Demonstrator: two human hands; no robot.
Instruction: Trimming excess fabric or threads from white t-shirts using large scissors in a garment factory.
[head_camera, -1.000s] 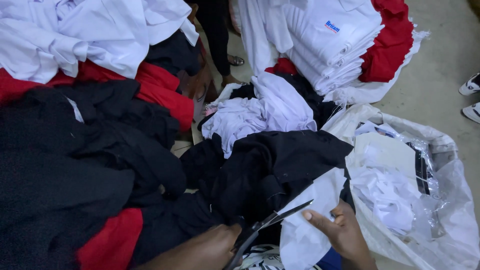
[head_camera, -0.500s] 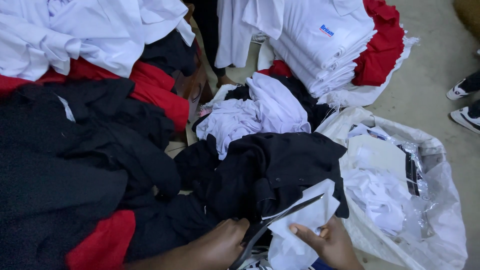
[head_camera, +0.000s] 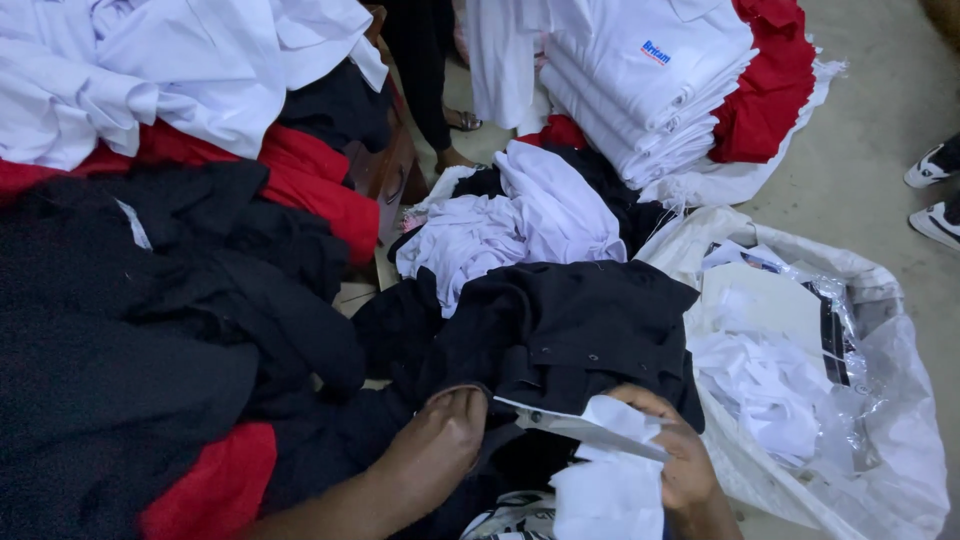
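Compared with the earlier frames, both hands are seen drawn closer together over the black garment (head_camera: 560, 330), and the scissors (head_camera: 585, 432) are now laid flatter, blades pointing toward the left hand (head_camera: 440, 445). Left hand is seen fingers curled down, pinching a fold of the black cloth at its edge; right hand (head_camera: 675, 455) is closed around the scissors' handle end together with a piece of white fabric (head_camera: 610, 490), though whether the blades are parted cannot be told. Black garment is spread on the heap near the lower middle, between a dark pile with red pieces (head_camera: 150, 330) on the left and an open clear plastic bag (head_camera: 880, 400) of white scraps on the right; crumpled white cloth (head_camera: 520, 225) lies just behind it, and folded white shirts (head_camera: 640, 90) are stacked further back. Cloth is judged light, soft and limp, not fragile, likely to sag and bunch; a firm pinch on a hem or seam close to the blades is judged best, with the fabric kept taut. Small buttons are noted on the black garment. Shoes (head_camera: 935, 195) of another person are seen at the right edge
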